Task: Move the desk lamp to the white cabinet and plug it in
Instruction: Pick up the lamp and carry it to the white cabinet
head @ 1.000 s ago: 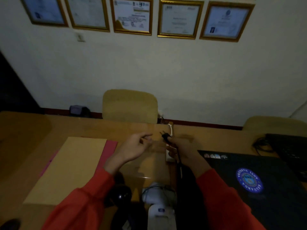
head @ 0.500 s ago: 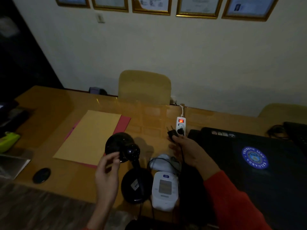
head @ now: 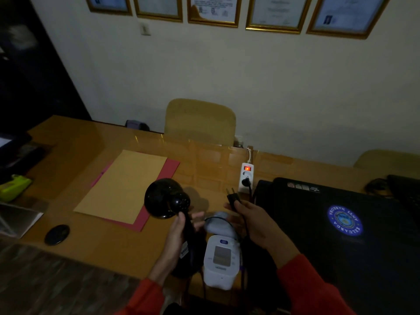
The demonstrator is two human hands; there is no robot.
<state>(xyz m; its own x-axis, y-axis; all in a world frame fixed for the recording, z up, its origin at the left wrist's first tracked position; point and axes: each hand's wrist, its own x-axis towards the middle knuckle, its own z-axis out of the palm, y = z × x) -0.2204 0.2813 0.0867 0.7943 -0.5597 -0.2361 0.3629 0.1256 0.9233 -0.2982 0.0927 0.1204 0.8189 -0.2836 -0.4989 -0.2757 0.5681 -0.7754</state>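
A black desk lamp (head: pixel 167 197) stands near the front edge of the wooden desk (head: pixel 75 142), its round head tilted up and left. My left hand (head: pixel 179 235) is closed around the lamp's neck just under the head. My right hand (head: pixel 252 223) holds the lamp's black plug (head: pixel 232 196) with its two prongs pointing up, clear of the white power strip (head: pixel 246 177). The cord runs down from my right hand. No white cabinet is in view.
The power strip has a lit red switch and one other black plug in it. A white blood pressure monitor (head: pixel 221 262) sits between my hands. A closed black laptop (head: pixel 341 226) lies at right, a tan folder (head: pixel 127 185) at left, and a chair (head: pixel 200 121) behind the desk.
My left hand went from an open reach beside the lamp head to a grip on its neck. The plug in my right hand stayed out of the strip. The view dropped lower.
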